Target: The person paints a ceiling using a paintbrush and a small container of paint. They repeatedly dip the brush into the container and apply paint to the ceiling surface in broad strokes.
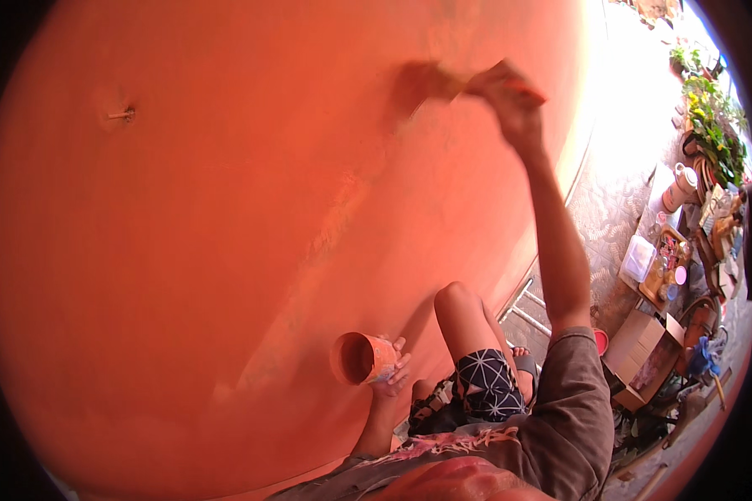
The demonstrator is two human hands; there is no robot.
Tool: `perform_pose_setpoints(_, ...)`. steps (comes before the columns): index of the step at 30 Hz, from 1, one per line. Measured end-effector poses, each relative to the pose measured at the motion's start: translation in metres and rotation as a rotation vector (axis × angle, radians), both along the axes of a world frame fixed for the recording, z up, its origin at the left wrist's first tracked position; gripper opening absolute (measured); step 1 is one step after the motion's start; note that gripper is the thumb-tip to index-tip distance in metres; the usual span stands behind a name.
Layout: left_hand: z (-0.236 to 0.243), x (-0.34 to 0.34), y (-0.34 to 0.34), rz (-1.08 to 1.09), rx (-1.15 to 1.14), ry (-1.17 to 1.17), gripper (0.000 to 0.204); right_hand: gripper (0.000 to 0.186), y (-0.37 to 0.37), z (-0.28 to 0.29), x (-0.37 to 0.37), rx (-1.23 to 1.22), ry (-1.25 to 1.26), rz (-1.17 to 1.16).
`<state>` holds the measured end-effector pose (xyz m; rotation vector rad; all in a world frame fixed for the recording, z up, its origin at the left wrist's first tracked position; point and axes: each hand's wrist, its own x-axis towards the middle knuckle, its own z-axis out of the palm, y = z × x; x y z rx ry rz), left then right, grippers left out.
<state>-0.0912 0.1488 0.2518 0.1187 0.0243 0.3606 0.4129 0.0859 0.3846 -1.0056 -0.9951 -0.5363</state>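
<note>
A large orange painted wall (184, 209) fills most of the head view. My right hand (510, 100) is raised at the upper middle, closed round the handle of a paintbrush (451, 83), whose blurred head is at the wall's surface. Low at the centre, my left hand (390, 367) grips an orange-stained cup (363, 358) tilted with its mouth toward the upper left; dark orange shows inside. A lighter streak runs diagonally across the wall below the brush, and a small metal pin (121, 114) sticks out at the upper left.
A metal ladder (526, 309) stands beside my bare knee. On the right are a tray of small containers (668, 259), a plastic tub (639, 257), a tall cylindrical container (679, 188), an open cardboard box (643, 355), a red lid (600, 340), plants (710, 125) and assorted clutter on patterned pavement.
</note>
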Motion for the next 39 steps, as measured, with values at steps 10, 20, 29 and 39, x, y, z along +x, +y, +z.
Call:
perform_pose_setpoints(10, -0.006, -0.006, 0.004, -0.020, -0.037, 0.009, 0.046, 0.031, 0.014, -0.004, -0.044, -0.152, -0.039, -0.171)
perform_pose_setpoints(20, -0.008, 0.009, 0.010, -0.036, -0.067, 0.025, 0.040, 0.014, 0.014, -0.014, 0.021, 0.134, 0.259, 0.478)
perform_pose_setpoints(29, -0.010, 0.015, 0.018, -0.080, -0.086, 0.015, 0.037, 0.018, 0.033, -0.039, 0.039, 0.042, 0.086, -0.307)
perform_pose_setpoints(39, 0.005, 0.020, 0.002, -0.062, -0.004, 0.020, 0.039, 0.025, 0.046, -0.065, -0.059, -0.301, -0.378, -0.134)
